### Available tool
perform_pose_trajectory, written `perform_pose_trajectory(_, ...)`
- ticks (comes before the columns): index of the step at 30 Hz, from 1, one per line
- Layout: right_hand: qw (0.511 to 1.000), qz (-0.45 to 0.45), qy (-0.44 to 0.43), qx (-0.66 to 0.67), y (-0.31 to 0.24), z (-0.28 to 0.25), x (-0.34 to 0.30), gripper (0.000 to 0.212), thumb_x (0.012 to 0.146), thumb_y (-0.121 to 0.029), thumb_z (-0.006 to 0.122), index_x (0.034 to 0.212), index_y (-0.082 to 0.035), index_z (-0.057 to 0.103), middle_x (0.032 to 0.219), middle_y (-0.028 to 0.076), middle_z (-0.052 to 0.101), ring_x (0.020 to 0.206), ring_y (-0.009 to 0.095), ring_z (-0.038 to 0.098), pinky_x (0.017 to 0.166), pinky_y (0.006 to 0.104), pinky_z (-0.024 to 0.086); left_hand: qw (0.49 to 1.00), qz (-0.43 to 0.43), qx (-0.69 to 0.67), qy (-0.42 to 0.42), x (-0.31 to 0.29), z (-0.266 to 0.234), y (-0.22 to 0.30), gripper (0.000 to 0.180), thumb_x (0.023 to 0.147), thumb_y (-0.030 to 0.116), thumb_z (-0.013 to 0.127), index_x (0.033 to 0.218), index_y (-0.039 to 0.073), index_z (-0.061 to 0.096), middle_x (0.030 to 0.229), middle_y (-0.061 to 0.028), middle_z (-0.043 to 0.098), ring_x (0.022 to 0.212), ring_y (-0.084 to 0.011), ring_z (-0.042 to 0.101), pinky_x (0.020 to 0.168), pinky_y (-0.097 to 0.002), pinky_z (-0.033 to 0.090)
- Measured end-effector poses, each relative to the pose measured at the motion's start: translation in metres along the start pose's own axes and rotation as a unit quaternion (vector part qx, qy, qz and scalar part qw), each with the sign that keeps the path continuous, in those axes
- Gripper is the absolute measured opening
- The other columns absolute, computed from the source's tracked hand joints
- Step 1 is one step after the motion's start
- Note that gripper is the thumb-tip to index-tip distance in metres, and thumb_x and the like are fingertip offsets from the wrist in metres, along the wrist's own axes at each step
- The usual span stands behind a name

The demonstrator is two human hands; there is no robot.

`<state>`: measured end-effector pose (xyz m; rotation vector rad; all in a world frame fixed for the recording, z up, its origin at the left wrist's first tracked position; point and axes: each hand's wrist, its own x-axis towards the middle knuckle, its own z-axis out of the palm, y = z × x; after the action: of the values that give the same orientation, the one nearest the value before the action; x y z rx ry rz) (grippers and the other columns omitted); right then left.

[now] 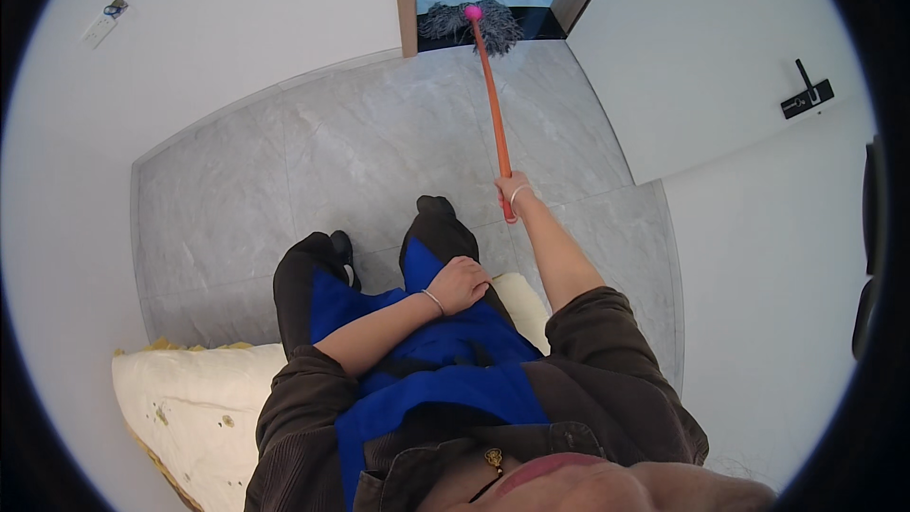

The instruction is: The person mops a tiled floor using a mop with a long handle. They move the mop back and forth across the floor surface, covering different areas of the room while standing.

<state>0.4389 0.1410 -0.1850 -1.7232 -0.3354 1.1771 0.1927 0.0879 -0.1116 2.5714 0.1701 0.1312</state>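
My right hand point(513, 192) is closed round the lower end of an orange handle. The handle belongs to a mop point(494, 104), which stretches away from me toward the doorway. Its grey stringy head point(498, 30), with a pink knob on top, is spread over the dark threshold. Across my lap lies my left hand point(459, 284), palm down on the blue apron point(389, 346) near my right thigh. Its fingers rest loosely on the cloth and hold nothing.
Grey marble-look tiles point(360, 142) cover the floor. Beyond the wooden door frame point(406, 0) is bluish flooring. A white door point(692, 57) with a black handle point(807, 95) stands swung inward at right. Behind me is a cream quilted cover point(199, 398).
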Motion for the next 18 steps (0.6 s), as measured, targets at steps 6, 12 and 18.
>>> perform_pose_trajectory(6,0.983,-0.012,0.044,-0.177,0.045,-0.077,-0.087,0.021,0.08,-0.018,0.059,0.087,0.0,0.052,0.057,0.008,0.053,0.042,0.02,0.051,0.039,0.0362,0.042,1.0,0.002,-0.019,0.013,0.026,-0.03,0.017,0.014,0.083,0.017,0.057,0.089,0.008,0.066,0.092,-0.0064,0.065,0.096,-0.0241,0.059,0.092,-0.0374,0.04)
perform_pose_trajectory(12,0.936,0.059,0.113,-0.329,0.08,-0.178,-0.23,0.034,0.079,-0.024,0.061,0.104,-0.003,0.056,0.074,0.016,0.061,0.059,0.027,0.062,0.056,0.0399,0.05,0.998,-0.003,-0.029,0.048,0.03,-0.077,0.028,0.014,0.084,0.017,0.056,0.09,0.009,0.067,0.093,-0.0059,0.065,0.097,-0.0234,0.058,0.094,-0.038,0.039)
perform_pose_trajectory(18,0.856,0.161,0.145,-0.47,0.14,-0.325,-0.381,0.034,0.075,-0.024,0.062,0.102,-0.003,0.062,0.095,0.022,0.066,0.095,0.039,0.062,0.081,0.0437,0.049,0.995,-0.032,-0.039,0.081,0.023,-0.088,0.05,0.015,0.086,0.017,0.054,0.091,0.01,0.066,0.094,-0.0057,0.065,0.1,-0.0232,0.058,0.097,-0.0387,0.037)
